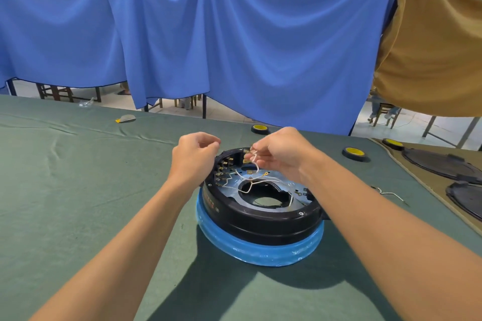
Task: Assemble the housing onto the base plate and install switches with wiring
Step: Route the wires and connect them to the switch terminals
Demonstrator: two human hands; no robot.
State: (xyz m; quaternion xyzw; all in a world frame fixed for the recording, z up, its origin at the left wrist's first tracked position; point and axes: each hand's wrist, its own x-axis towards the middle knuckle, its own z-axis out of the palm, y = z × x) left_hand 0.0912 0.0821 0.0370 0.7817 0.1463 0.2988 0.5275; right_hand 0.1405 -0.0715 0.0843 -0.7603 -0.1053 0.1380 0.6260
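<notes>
A round black housing (260, 221) sits upside down on the green table, its lower rim wrapped in blue film (260, 250). Inside lies a silver base plate (284, 187) with a central hole. Several switches with brass terminals (224, 167) line the far left inner wall. White wires (250, 182) run across the plate. My right hand (281, 154) pinches a white wire end near a terminal at the far rim. My left hand (195, 156) hovers at the housing's left rim with fingers curled; whether it holds anything is hidden.
Black wheels with yellow hubs (354, 154) lie beyond the housing. A bent metal wire (388, 193) lies to the right. Dark round covers (438, 164) rest on a tan cloth at right. A small grey and yellow piece (125, 119) sits far left. Blue curtains hang behind.
</notes>
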